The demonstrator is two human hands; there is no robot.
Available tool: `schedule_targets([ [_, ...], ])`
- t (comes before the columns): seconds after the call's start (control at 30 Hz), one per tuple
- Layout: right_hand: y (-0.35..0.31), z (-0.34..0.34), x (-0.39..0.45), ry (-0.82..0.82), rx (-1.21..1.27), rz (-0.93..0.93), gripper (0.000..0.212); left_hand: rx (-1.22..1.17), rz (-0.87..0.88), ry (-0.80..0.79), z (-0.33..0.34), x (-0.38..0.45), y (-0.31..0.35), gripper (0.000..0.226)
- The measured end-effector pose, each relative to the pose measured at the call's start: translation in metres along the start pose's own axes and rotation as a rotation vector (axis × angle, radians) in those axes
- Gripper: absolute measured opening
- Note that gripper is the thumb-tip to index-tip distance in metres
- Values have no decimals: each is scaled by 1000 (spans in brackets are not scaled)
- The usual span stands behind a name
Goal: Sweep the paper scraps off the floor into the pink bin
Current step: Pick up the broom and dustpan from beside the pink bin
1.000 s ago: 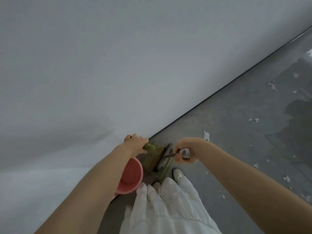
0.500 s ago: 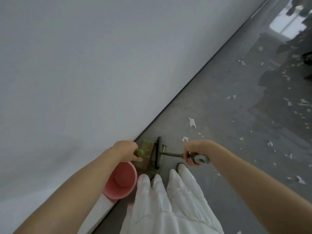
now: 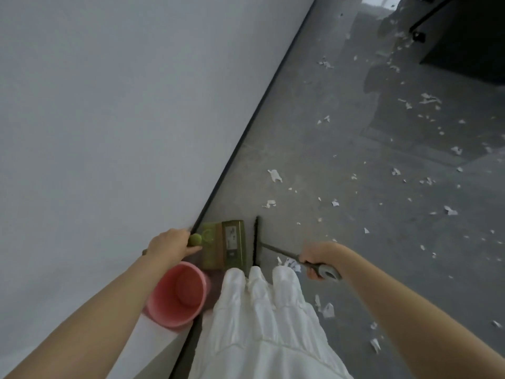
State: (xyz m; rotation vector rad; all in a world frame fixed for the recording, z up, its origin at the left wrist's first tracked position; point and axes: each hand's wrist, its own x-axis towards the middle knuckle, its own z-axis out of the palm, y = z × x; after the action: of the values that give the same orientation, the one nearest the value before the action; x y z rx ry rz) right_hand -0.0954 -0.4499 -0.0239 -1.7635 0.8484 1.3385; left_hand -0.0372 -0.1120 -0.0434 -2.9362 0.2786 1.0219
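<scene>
Two hands work low by the wall: the left hand (image 3: 170, 246) curls its fingers round the green dustpan (image 3: 228, 244) handle, the right hand (image 3: 318, 258) grips the brush (image 3: 276, 248) handle. Its dark bristle strip runs parallel to the pan's mouth, just beside it. Most paper scraps (image 3: 274, 175) lie beyond the right fingers, scattered far across the floor (image 3: 341, 160) — a few sit just beneath them. Nearest the left wrist, the pink bin (image 3: 177, 295) stands against the wall; white clothing (image 3: 262, 324) crowds between — likely the main obstruction.
</scene>
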Motion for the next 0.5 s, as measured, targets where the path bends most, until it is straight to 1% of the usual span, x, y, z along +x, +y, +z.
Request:
schedule_targets([
  [0.03,13,5,-6,4,25,8,28,9,-9,19,5,-5,7,39],
  [0.1,51,5,6,7,-22,-4,25,7,-14,50,14,-15,21,39],
  [0.2,104,7,34,34,27,85,17,-61,6,85,25,-27,41,36],
  [0.3,164,12,60,24,135,209,19,-100,0,123,36,-41,65,35],
  [0.4,217,15,63,-6,254,241,24,-67,-25,217,50,-57,91,40],
  [0.5,259,14,48,12,367,275,22,-124,-24,271,59,-71,116,44],
])
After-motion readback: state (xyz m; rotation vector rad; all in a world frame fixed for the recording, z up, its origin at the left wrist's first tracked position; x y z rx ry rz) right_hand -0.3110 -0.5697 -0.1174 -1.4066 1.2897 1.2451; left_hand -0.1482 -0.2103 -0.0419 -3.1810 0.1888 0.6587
